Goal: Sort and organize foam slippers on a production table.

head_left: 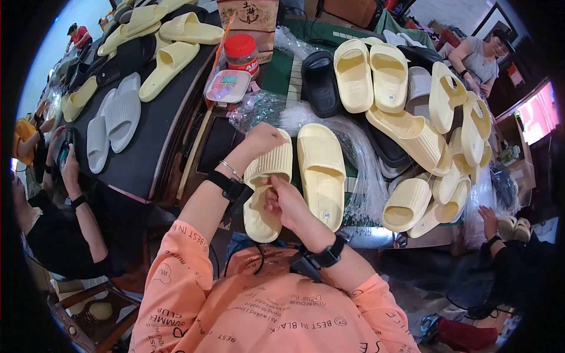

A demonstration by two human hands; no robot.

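In front of me lies a pale yellow slide slipper [262,220] with a ribbed strap, its toe pointing away. My left hand [265,141] is closed at its toe end, with the fingertips mostly hidden. At the strap's near edge, my right hand [285,201] has its fingers curled, the index finger and thumb by the opening. Whether something thin is pinched there is too small to make out. A matching slipper [321,182] rests just to the right, untouched, with a small sticker on its heel.
Clear plastic strands [362,170] spread beyond the slippers. Piled yellow slippers [415,141] and a black slipper [321,82] stand right. A red-lidded jar [241,53] and plastic box [228,87] sit at back. Left, a dark table [159,117] bears more slippers. Other people work nearby.
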